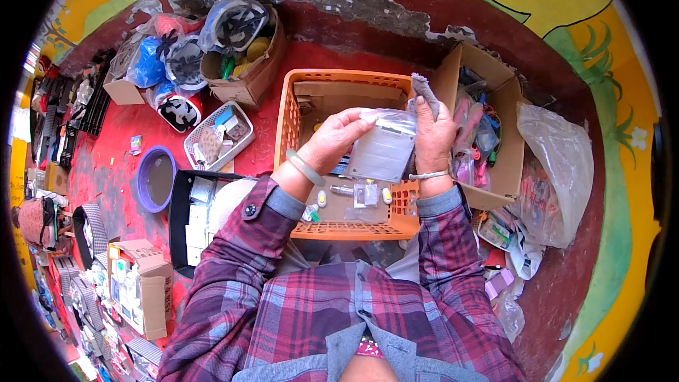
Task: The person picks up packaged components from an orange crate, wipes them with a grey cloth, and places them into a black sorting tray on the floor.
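A flat transparent plastic packet (382,150) hangs tilted between my hands, above an orange plastic basket (285,110). My left hand (329,143) pinches its upper left edge between thumb and fingers. On the other side, my right hand (433,138) grips the packet's right edge together with a grey cloth (424,90), which sticks up past the fingers. What the packet contains, if anything, I cannot make out. Below it in the basket lie a small transparent box (366,195), yellow-and-white oval pieces (387,196) and a green-and-white item (311,213).
An open cardboard box (506,163) of colourful packaged goods adjoins the basket's right side, near the wall. To the left stand a white basket (244,140), a purple basin (144,187) and a black case (182,201). Boxes of bagged goods (244,85) sit at the back left.
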`<state>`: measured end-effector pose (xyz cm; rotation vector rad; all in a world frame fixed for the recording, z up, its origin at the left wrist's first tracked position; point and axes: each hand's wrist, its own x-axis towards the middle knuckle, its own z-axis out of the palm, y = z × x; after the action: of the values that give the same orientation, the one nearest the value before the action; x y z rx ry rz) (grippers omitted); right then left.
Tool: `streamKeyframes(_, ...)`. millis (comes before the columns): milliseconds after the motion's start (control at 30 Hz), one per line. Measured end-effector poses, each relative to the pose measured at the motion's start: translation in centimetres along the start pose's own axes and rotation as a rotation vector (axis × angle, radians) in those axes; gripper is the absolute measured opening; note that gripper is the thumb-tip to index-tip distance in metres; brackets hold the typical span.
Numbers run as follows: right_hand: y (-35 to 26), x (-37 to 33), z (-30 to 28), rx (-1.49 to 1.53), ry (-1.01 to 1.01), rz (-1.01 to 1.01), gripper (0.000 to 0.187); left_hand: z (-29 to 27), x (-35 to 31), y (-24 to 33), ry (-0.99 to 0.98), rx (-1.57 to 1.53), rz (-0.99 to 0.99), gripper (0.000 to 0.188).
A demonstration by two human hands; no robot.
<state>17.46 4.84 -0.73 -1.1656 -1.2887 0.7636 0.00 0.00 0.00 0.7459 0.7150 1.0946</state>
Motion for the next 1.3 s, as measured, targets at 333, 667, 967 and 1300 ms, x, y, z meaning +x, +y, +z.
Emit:
streamKeyframes(333,0.6,2.0,-2.2,0.119,0.002,0.200,0.037,-0.5,0.7,-0.8,0.233,-0.166,0.042,0.027)
streamKeyframes(667,-3.2,-2.0,1.3,-0.253,-0.306,-0.533,0.035,-0.8,0.9,-1.7,0.220,0.184,0.157,0.026)
streamKeyframes(967,-0.4,-0.2,0.6,-0.279,-0.287,-0.582,0.028,-0.5,0.1,0.1,0.205,0.040,0.253,0.029)
streamKeyframes(1300,-4.6,1.2,-1.6,-0.379,0.064,-0.610,0.028,-1.0,0.2,0.6,0.173,0.008,0.123,0.033)
